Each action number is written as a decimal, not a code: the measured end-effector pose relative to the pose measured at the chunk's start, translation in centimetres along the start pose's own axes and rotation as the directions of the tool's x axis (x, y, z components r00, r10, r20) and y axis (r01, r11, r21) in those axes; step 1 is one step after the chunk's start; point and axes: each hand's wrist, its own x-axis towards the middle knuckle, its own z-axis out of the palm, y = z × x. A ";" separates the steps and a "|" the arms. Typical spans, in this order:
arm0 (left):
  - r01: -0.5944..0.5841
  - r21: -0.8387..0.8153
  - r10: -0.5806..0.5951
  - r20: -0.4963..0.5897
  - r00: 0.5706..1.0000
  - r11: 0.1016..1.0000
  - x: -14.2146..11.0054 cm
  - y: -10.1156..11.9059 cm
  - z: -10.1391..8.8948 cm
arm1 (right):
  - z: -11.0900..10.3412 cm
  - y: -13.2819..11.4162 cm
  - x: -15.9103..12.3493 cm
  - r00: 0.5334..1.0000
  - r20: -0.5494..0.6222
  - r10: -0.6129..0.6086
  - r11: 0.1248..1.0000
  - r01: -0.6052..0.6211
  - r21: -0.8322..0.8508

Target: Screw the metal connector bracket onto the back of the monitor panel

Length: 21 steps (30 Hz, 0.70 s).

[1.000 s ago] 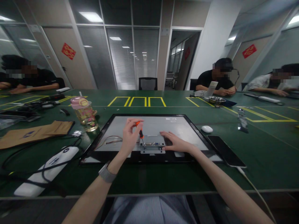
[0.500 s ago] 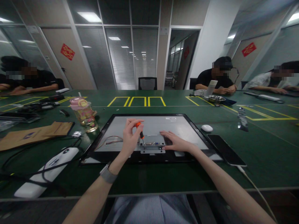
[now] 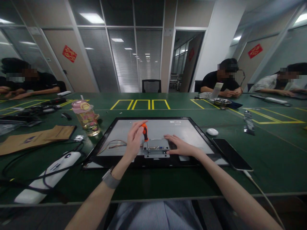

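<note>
A screwdriver (image 3: 145,131) with an orange and black handle stands nearly upright, its shaft reaching the left side of a metal bracket (image 3: 155,156). My left hand (image 3: 134,140) has its fingers about the handle, mostly from the left. With thumb at the front and fingers behind, my right hand (image 3: 179,145) grips the bracket's right end. Several connector ports show along the bracket, a blue one among them. Beneath both hands a display panel (image 3: 192,134) lies flat, grey backed and black framed. Thin wires (image 3: 115,143) run across its left part.
Left of the panel are a pink-lidded bottle (image 3: 86,118), a brown paper bag (image 3: 35,137) and a white power bank-like device (image 3: 50,175) with black cables. A cabled phone (image 3: 232,154) and white case (image 3: 212,131) lie right. People sit across the green table (image 3: 158,183).
My left hand's fingers have straightened and turned round the screwdriver handle, showing more of it. The screwdriver stays in place on the bracket. My right hand has not visibly moved.
</note>
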 end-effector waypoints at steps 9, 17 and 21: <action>-0.025 0.040 0.027 -0.041 0.999 0.999 0.1 -0.2 -0.1 | -0.3 -0.5 -0.2 1.000 0.017 0.021 1.000 -0.021 0.001; 0.067 -0.079 -0.067 0.006 0.998 0.995 0.0 0.3 -0.1 | -0.2 -0.3 -0.1 1.000 0.010 0.009 1.000 -0.009 0.008; 0.004 0.013 -0.003 -0.061 0.998 1.000 -0.1 0.2 0.0 | -0.1 -0.2 0.0 1.000 0.005 0.009 1.000 -0.009 0.012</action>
